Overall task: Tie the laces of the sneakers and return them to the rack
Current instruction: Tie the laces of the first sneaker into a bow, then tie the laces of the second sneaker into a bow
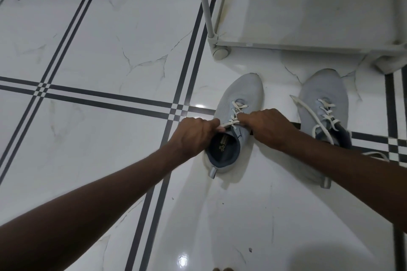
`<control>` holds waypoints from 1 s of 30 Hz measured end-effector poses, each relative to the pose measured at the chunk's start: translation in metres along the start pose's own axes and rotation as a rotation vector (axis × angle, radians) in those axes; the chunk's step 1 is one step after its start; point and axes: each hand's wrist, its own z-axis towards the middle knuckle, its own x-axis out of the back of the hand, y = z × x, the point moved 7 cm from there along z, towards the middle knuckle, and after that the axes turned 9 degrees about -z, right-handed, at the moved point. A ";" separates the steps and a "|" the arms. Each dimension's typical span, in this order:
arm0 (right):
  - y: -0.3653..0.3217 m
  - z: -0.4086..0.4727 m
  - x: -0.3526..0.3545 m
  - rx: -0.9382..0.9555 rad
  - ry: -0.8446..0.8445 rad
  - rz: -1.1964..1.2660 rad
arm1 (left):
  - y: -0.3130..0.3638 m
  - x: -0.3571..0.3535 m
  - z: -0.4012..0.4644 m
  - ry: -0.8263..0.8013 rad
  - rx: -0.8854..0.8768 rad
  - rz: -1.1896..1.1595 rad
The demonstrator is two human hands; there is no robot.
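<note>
Two light grey sneakers with white laces stand on the tiled floor, toes pointing away from me. My left hand (193,134) and my right hand (266,126) are both closed on the laces (231,124) of the left sneaker (240,94), pulling them sideways above its dark blue opening. The right sneaker (323,92) stands apart to the right; its laces (308,112) hang loose, one long end trailing over its side and onto the floor. My right forearm covers its heel. The white rack (308,46) stands just beyond the sneakers.
The rack's lowest shelf (308,6) is bare, with a white upright pole (204,2) and a round foot (220,51) at its near left corner. The floor is glossy white marble tile with dark stripe lines. A dark skirting runs along the top edge.
</note>
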 end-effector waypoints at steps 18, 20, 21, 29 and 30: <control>0.140 -0.132 0.055 -0.468 -0.062 0.270 | 0.159 0.024 0.116 0.006 -0.470 -0.073; 0.135 -0.154 0.040 -0.540 -0.071 0.364 | 0.186 0.012 0.123 -0.029 -0.578 -0.019; 0.132 -0.162 0.034 -0.575 -0.065 0.394 | 0.195 0.004 0.125 -0.052 -0.613 0.013; 0.137 -0.193 0.014 -0.745 -0.048 0.567 | 0.173 -0.001 0.121 -0.079 -0.451 -0.031; 0.139 -0.194 0.015 -0.746 -0.049 0.574 | 0.161 -0.002 0.120 -0.123 -0.403 0.039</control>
